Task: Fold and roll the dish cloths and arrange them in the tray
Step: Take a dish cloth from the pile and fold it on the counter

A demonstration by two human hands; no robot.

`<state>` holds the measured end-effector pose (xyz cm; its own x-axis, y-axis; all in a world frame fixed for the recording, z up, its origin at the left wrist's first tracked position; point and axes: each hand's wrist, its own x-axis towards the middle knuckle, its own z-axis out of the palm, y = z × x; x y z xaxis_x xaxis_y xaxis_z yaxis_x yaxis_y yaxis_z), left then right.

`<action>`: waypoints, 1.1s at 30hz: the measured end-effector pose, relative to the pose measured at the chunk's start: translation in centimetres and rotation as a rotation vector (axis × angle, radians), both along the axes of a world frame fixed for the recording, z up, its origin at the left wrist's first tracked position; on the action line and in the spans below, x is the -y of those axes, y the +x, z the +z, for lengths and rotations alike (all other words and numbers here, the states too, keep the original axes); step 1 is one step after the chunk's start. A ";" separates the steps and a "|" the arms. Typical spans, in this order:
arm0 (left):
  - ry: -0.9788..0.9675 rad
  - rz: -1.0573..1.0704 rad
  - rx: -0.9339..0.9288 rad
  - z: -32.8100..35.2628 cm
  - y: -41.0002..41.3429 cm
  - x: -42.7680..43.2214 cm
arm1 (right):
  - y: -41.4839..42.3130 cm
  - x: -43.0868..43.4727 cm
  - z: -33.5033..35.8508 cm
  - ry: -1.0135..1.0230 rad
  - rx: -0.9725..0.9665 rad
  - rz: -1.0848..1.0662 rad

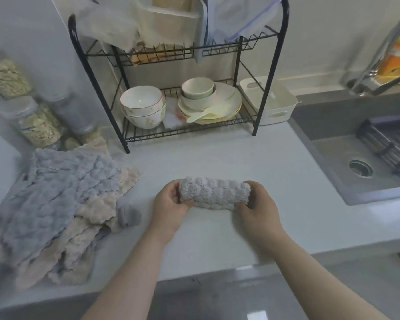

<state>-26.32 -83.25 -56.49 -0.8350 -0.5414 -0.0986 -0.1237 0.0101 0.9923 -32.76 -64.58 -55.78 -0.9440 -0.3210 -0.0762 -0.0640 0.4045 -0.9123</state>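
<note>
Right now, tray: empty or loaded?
Empty: the tray holds no cloths; the one roll is on the counter.

One view only, taken from head height. The worktop (217, 158) is looked down on steeply, facing forward toward the wall. The hands (171, 202) are seen close, low centre. The rack (178, 54) is framed at top, the sink (356, 162) at right. Wide-angle bending is noted at the edges.
</note>
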 end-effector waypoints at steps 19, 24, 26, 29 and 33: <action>0.283 -0.545 -0.047 20.2 -6.4 -11.2 | -2.6 -16.8 21.3 -0.356 0.210 -0.185; 0.331 -0.747 -0.116 24.3 -12.0 -24.0 | -2.9 -29.2 25.4 -0.464 0.126 -0.356; 0.316 -0.817 -0.143 25.8 -13.9 -31.2 | -2.5 -35.6 26.4 -0.506 0.083 -0.460; 0.291 -0.910 -0.182 27.7 -16.0 -42.7 | -1.7 -45.7 28.2 -0.483 -0.002 -0.555; 0.297 -1.080 -0.185 29.4 -17.4 -57.6 | 0.6 -59.1 30.0 -0.410 -0.074 -0.729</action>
<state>-43.70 -25.70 -27.11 -0.8659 0.4952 0.0705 -0.0441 -0.2160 0.9754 -32.20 -5.44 -25.78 -0.9239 0.3823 -0.0159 0.0194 0.0052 -0.9998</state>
